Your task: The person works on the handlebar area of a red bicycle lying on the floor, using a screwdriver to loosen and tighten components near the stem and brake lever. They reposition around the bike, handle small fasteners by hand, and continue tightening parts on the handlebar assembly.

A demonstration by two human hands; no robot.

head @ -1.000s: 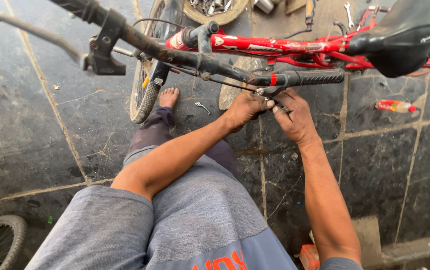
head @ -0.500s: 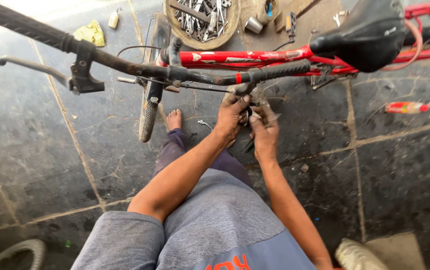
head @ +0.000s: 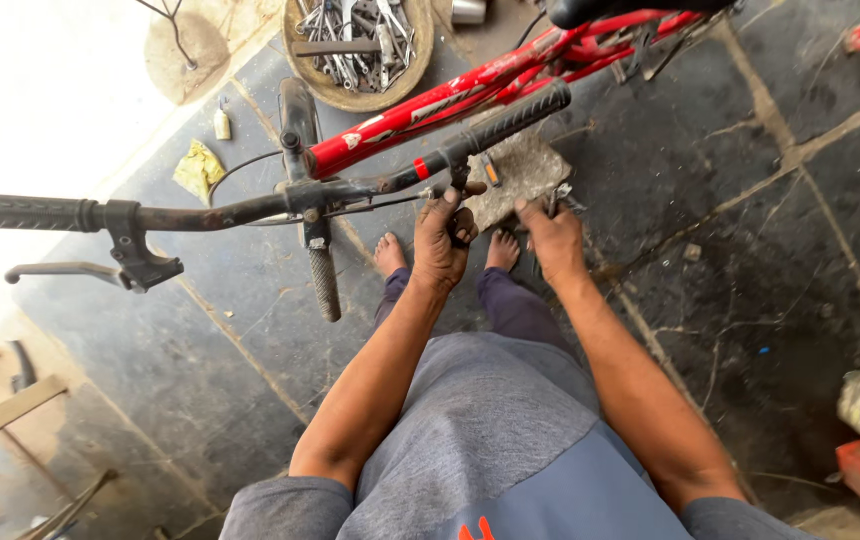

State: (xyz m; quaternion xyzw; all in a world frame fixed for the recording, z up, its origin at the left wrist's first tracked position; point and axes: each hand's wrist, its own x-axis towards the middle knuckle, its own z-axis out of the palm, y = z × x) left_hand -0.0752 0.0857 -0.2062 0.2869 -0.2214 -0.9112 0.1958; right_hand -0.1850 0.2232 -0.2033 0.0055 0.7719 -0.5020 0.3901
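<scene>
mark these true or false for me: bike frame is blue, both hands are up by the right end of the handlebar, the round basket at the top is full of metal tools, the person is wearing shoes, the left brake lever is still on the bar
1. The bike frame is blue. False: the frame is red.
2. Both hands are by the right end of the handlebar. True: the left hand and right hand sit just under the right grip.
3. The round basket is full of metal tools. True: the basket holds wrenches and similar tools.
4. The person wears shoes. False: the feet are bare on the tiled floor.
5. The left brake lever is on the bar. True: the lever hangs from its clamp near the left grip.
</scene>
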